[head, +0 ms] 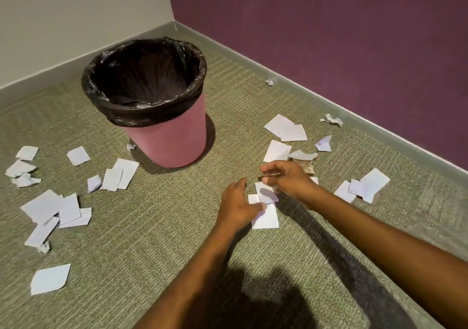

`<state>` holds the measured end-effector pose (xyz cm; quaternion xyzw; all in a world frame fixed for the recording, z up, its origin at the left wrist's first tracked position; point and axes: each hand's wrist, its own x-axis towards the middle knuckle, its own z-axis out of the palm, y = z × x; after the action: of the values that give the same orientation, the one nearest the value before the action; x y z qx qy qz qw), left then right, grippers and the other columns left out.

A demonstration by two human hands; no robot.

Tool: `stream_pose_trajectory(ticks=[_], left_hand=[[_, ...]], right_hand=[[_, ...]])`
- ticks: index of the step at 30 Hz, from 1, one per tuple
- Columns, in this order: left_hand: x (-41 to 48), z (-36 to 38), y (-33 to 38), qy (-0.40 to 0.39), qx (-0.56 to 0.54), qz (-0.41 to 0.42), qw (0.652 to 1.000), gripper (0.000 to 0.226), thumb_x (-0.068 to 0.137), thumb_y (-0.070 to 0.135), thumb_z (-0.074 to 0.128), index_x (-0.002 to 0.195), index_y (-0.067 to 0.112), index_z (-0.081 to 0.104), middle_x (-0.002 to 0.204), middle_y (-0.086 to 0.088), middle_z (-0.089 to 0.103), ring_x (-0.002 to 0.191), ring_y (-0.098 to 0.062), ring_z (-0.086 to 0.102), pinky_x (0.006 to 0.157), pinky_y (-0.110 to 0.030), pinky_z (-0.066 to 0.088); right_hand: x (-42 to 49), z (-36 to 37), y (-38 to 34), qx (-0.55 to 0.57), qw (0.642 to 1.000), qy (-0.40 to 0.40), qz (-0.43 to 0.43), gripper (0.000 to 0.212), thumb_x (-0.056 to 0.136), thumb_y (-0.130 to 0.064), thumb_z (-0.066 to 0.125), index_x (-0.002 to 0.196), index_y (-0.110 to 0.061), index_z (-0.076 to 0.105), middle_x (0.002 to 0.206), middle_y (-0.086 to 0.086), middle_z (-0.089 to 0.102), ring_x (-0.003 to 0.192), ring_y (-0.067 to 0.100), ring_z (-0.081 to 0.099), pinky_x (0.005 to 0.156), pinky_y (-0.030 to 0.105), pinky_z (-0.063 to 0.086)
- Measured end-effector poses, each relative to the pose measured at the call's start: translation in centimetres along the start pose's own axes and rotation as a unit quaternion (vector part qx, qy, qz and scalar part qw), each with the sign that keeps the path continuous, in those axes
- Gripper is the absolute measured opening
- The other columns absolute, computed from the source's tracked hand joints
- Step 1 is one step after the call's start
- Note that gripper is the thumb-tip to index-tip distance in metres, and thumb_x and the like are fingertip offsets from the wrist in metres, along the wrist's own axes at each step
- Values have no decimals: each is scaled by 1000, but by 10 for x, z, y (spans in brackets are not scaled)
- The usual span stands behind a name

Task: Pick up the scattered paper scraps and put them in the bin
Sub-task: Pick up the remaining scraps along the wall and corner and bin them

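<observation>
A pink bin with a black liner stands on the carpet near the room's corner. White paper scraps lie scattered on both sides of it. My left hand rests on a small pile of white scraps in front of me, its thumb on the paper. My right hand hovers just above the same pile, fingers curled, pinching a thin scrap edge-on. More scraps lie beyond my right hand, and a cluster sits at the left.
The grey-green carpet meets a purple wall on the right and a beige wall at the back left. Crumpled paper bits lie along the right skirting. A brownish torn piece sits behind my right hand.
</observation>
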<state>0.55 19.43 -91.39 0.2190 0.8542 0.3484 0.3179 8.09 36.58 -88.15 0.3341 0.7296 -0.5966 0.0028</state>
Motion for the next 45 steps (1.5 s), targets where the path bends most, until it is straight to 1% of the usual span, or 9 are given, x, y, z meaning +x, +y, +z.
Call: stream_pose_trajectory(ticks=[3, 6, 9, 16, 23, 28, 32, 37, 45], left_hand=[[-7, 6, -7, -1, 140, 48, 989, 100, 64, 51, 92, 147, 15, 50, 143, -8, 47, 134, -30, 42, 100, -45, 51], [-11, 12, -11, 21, 188, 85, 978, 100, 64, 56, 92, 148, 25, 48, 150, -4, 36, 138, -27, 33, 98, -47, 51], [-13, 15, -12, 26, 185, 89, 978, 99, 66, 53, 92, 151, 32, 46, 153, -2, 33, 141, -27, 31, 102, -49, 49], [-13, 18, -8, 49, 206, 84, 974, 84, 69, 47, 94, 139, 32, 49, 155, -2, 31, 143, -26, 30, 103, -49, 48], [-14, 22, -3, 61, 205, 76, 974, 64, 69, 44, 95, 117, 36, 54, 146, 5, 34, 138, -21, 31, 103, -49, 46], [-9, 24, -4, 44, 212, 95, 972, 62, 71, 43, 95, 119, 33, 56, 135, 12, 44, 129, -16, 39, 101, -44, 45], [-6, 24, -3, 40, 222, 104, 969, 71, 71, 40, 95, 127, 30, 54, 135, 9, 46, 128, -19, 41, 103, -45, 46], [0, 22, 1, 24, 251, 107, 962, 86, 69, 39, 96, 139, 31, 48, 139, 5, 48, 128, -20, 40, 104, -45, 45], [11, 16, 5, -2, 254, 92, 963, 85, 57, 47, 101, 124, 25, 54, 129, 2, 49, 121, -21, 42, 96, -42, 48]], right_hand=[[5, 0, 15, -154, 986, -40, -39, 54, 84, -3, 88, 133, -12, 69, 123, 1, 71, 103, 10, 66, 79, 13, 50], [9, 3, 30, -315, 944, -53, -84, 81, 72, -25, 97, 145, -22, 63, 140, 2, 63, 130, 21, 58, 101, 35, 50], [4, 8, 35, -385, 915, -46, -110, 81, 77, -27, 93, 149, -24, 57, 144, 2, 53, 134, 22, 46, 107, 43, 47], [-5, 4, 44, -320, 935, 29, -153, 23, 86, -16, 79, 88, -29, 61, 92, -11, 62, 86, 14, 61, 72, 49, 55], [-23, -31, 60, -239, 966, 50, -85, 16, 93, -14, 80, 99, -26, 72, 82, -8, 70, 69, 5, 60, 60, 28, 46], [-36, -78, 72, -256, 964, 59, -33, 18, 92, -8, 81, 92, -24, 73, 83, -5, 71, 64, 3, 62, 53, 19, 41], [-42, -111, 85, -271, 960, 78, 5, 31, 80, -6, 91, 92, -29, 73, 98, -5, 70, 90, 18, 69, 64, 30, 47], [-46, -119, 89, -290, 954, 76, 15, 62, 71, -9, 98, 124, -24, 70, 117, -6, 60, 100, 17, 65, 85, 41, 57], [-48, -120, 93, -361, 931, 60, 7, 53, 71, -21, 98, 111, -30, 65, 112, -10, 55, 98, 17, 61, 85, 44, 55]])
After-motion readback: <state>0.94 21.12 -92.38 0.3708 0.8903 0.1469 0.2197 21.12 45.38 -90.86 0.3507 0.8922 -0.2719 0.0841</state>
